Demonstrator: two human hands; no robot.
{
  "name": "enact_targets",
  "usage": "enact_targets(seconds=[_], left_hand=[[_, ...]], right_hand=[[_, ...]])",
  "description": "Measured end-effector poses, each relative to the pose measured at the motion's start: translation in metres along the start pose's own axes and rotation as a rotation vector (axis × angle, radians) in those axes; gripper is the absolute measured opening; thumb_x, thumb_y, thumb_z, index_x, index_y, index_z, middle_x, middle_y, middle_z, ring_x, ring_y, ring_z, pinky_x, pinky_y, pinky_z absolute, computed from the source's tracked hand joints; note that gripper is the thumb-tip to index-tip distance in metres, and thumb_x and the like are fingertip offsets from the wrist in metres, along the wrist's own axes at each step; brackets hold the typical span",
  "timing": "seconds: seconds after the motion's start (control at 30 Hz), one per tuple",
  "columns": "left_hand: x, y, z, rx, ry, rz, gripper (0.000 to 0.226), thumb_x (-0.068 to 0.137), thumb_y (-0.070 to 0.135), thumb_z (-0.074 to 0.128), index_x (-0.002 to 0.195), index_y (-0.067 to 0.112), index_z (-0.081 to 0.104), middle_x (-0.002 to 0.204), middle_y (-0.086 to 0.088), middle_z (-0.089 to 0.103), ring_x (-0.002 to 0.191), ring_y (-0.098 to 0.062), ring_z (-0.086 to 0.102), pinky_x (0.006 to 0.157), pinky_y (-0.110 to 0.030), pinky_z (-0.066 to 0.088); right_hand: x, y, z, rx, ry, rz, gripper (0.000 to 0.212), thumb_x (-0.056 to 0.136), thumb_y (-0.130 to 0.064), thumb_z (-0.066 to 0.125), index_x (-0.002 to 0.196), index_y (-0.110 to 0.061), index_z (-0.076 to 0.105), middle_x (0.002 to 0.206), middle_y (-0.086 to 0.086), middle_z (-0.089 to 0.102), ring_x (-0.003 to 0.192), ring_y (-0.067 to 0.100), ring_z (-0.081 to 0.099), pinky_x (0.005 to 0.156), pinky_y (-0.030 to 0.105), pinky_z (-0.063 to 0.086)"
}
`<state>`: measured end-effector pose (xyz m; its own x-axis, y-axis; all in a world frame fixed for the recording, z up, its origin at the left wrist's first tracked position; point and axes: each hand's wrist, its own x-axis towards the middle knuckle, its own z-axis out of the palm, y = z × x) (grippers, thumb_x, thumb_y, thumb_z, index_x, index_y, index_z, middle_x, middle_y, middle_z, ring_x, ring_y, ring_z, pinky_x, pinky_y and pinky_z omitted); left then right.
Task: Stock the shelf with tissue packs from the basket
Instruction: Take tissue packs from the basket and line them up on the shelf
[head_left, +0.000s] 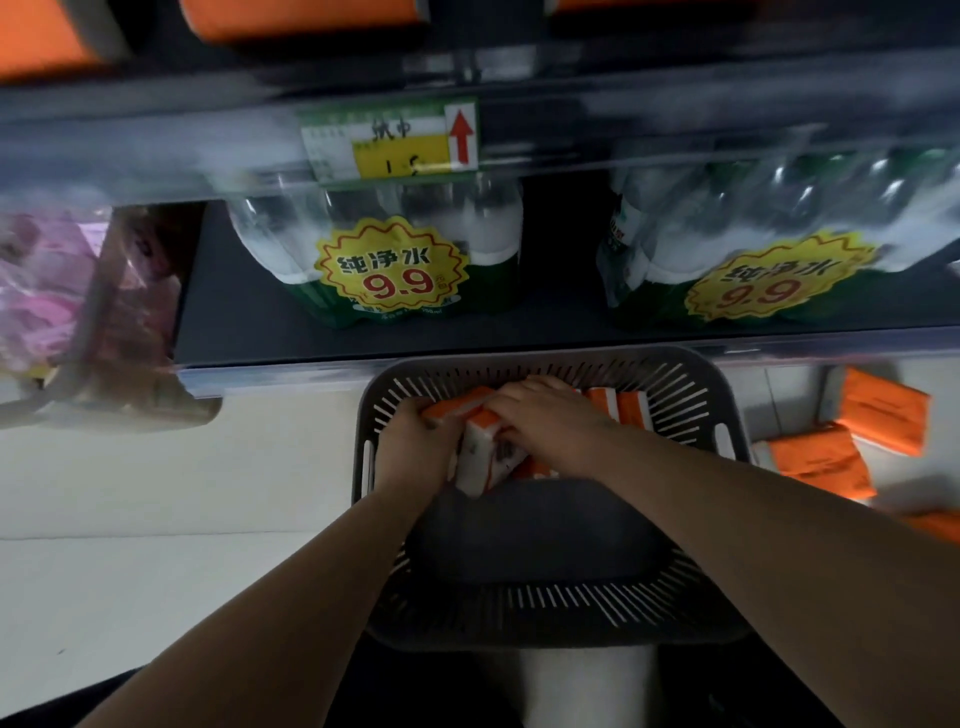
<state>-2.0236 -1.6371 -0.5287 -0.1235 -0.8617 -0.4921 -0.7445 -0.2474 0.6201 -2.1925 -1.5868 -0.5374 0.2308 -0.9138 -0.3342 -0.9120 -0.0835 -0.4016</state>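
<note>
A dark grey slotted basket (550, 587) stands on the floor below me. At its far end lie orange and white tissue packs (631, 408). Both hands reach into the basket. My left hand (410, 447) grips the left side of a bundle of tissue packs (485, 460), and my right hand (545, 421) clasps the same bundle from the top right. The bundle is tilted, its white end facing me. Orange packs (306, 18) sit on the top shelf, blurred.
Shrink-wrapped water bottle packs (395, 265) with yellow 9.9 stickers fill the lower shelf. A price tag (389, 137) hangs on the shelf rail above. Loose orange tissue packs (841, 447) lie on the floor right of the basket. A pink bagged item (47, 291) sits far left.
</note>
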Motion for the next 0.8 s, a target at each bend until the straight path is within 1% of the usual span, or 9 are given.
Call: enact_targets(seconds=[0.13,0.27,0.37,0.47,0.53,0.67,0.7,0.73,0.8], left_hand=[[-0.007,0.022,-0.015,-0.045,-0.059,0.011,0.034,0.090,0.031,0.058,0.120,0.015,0.060,0.106,0.000,0.066,0.093,-0.016,0.059,0.078,-0.028,0.043],[-0.020,0.046,-0.031,-0.100,-0.081,0.048,0.026,0.091,0.030,0.058,0.110,0.015,0.063,0.096,0.001,0.067,0.095,-0.018,0.063,0.071,-0.025,0.046],[-0.034,0.065,-0.043,-0.133,-0.141,0.100,0.024,0.093,0.029,0.056,0.110,0.013,0.063,0.104,-0.006,0.068,0.098,-0.022,0.064,0.083,-0.032,0.050],[-0.051,0.083,-0.056,-0.190,-0.178,0.152,0.025,0.093,0.031,0.058,0.110,0.014,0.061,0.110,-0.008,0.067,0.102,-0.023,0.063,0.094,-0.042,0.050],[-0.062,0.093,-0.063,-0.197,-0.211,0.204,0.038,0.088,0.036,0.064,0.118,0.014,0.057,0.113,-0.004,0.065,0.104,-0.020,0.062,0.096,-0.042,0.050],[-0.081,0.110,-0.070,-0.158,-0.281,0.332,0.068,0.071,0.029,0.083,0.126,0.019,0.043,0.113,0.002,0.063,0.100,-0.009,0.063,0.080,-0.021,0.055],[-0.085,0.114,-0.072,-0.135,-0.287,0.373,0.078,0.068,0.026,0.085,0.130,0.020,0.039,0.115,0.002,0.062,0.102,-0.009,0.063,0.083,-0.023,0.055],[-0.088,0.119,-0.073,-0.113,-0.286,0.415,0.086,0.065,0.024,0.087,0.133,0.021,0.035,0.118,0.002,0.060,0.107,-0.011,0.061,0.089,-0.029,0.054],[-0.095,0.129,-0.075,-0.067,-0.248,0.511,0.091,0.064,0.024,0.087,0.135,0.023,0.032,0.120,0.003,0.057,0.111,-0.013,0.058,0.095,-0.036,0.051]], right_hand=[[-0.016,-0.005,-0.035,0.052,-0.011,0.051,0.041,0.097,-0.037,0.044,0.137,-0.024,0.044,0.136,0.000,0.047,0.126,0.020,0.042,0.111,0.033,0.024],[-0.034,-0.015,-0.068,0.114,0.009,0.075,0.039,0.099,-0.038,0.043,0.135,-0.023,0.047,0.132,0.001,0.049,0.120,0.020,0.046,0.105,0.033,0.031],[-0.049,-0.023,-0.087,0.162,0.055,0.083,0.036,0.099,-0.036,0.045,0.130,-0.018,0.050,0.121,0.002,0.051,0.108,0.018,0.051,0.092,0.029,0.038],[-0.065,-0.028,-0.102,0.188,0.118,0.085,0.034,0.098,-0.033,0.048,0.127,-0.016,0.051,0.117,0.002,0.050,0.102,0.017,0.052,0.089,0.033,0.043],[-0.076,-0.031,-0.111,0.204,0.162,0.093,0.033,0.097,-0.033,0.049,0.125,-0.016,0.052,0.115,0.001,0.050,0.100,0.016,0.052,0.086,0.033,0.045],[-0.095,-0.038,-0.130,0.236,0.272,0.090,0.032,0.097,-0.033,0.049,0.122,-0.014,0.052,0.112,0.001,0.049,0.094,0.012,0.049,0.083,0.030,0.043],[-0.099,-0.040,-0.135,0.241,0.300,0.087,0.031,0.097,-0.033,0.049,0.122,-0.014,0.053,0.110,0.000,0.049,0.093,0.011,0.048,0.082,0.029,0.043],[-0.103,-0.042,-0.140,0.242,0.332,0.082,0.031,0.097,-0.032,0.050,0.121,-0.013,0.053,0.109,0.000,0.049,0.092,0.011,0.048,0.082,0.029,0.043],[-0.113,-0.045,-0.150,0.231,0.396,0.069,0.029,0.096,-0.031,0.052,0.119,-0.014,0.054,0.106,-0.004,0.048,0.092,0.010,0.048,0.081,0.027,0.042]])
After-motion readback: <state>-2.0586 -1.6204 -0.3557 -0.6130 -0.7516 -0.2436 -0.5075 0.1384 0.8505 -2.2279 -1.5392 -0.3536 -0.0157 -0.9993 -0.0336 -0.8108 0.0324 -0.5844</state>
